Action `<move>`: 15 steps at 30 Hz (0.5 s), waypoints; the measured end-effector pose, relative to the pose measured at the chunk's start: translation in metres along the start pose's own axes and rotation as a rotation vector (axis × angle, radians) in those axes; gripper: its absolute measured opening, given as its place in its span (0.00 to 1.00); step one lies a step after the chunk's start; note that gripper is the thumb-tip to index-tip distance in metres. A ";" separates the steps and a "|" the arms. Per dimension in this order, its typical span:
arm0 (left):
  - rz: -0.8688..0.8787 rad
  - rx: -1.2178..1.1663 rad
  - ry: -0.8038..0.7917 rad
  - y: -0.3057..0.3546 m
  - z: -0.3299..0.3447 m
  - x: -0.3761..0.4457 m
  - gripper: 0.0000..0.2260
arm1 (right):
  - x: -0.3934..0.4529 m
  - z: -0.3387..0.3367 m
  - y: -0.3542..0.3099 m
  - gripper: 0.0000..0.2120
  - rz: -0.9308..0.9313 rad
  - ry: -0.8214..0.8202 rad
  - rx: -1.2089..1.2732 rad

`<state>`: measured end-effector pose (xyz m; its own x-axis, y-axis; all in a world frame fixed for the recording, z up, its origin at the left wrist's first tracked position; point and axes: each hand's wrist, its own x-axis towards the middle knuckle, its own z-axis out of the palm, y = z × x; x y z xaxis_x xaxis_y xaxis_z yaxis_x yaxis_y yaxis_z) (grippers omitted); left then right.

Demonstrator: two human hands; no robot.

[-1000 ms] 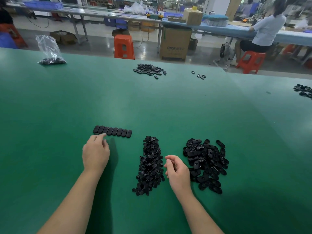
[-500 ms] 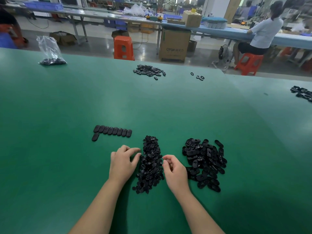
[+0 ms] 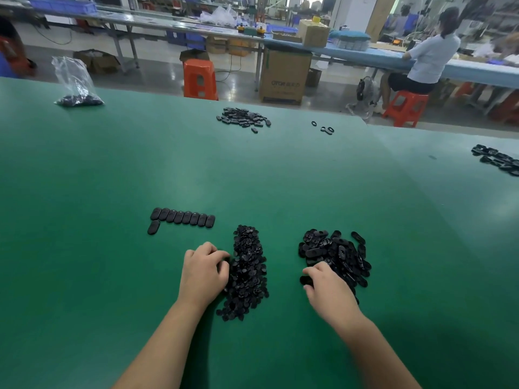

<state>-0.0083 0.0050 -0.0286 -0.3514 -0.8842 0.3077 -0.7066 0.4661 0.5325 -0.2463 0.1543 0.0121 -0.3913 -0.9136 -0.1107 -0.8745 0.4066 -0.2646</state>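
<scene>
Assembly seems to need both parts: right hand [image 3: 328, 290] pinches an oval [image 3: 306, 280], left hand [image 3: 203, 272] curls into small pile [image 3: 248, 270], hold unclear

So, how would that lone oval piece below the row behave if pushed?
Lying flat, the lone oval piece would probably slide, not roll. Its glossy moulded look suggests stiff, light plastic, maybe awkward to pinch off the mat.

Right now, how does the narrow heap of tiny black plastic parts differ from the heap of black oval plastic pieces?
The narrow heap holds tiny roundish parts; the oval heap holds larger, longer ones. The narrow heap runs as a long strip; the oval heap is rounder. Both are black.
</scene>
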 end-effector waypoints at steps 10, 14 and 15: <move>-0.077 0.004 -0.035 -0.005 0.003 0.006 0.03 | 0.016 -0.002 -0.003 0.13 -0.094 -0.001 -0.150; -0.069 0.009 -0.028 -0.006 0.004 0.006 0.02 | 0.019 -0.007 -0.007 0.13 -0.107 0.057 -0.107; -0.066 0.011 -0.028 -0.006 0.005 0.006 0.02 | 0.020 -0.008 -0.009 0.13 -0.099 0.091 -0.057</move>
<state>-0.0091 -0.0038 -0.0337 -0.3206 -0.9136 0.2500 -0.7354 0.4065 0.5422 -0.2484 0.1323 0.0203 -0.3240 -0.9460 0.0009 -0.9240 0.3163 -0.2151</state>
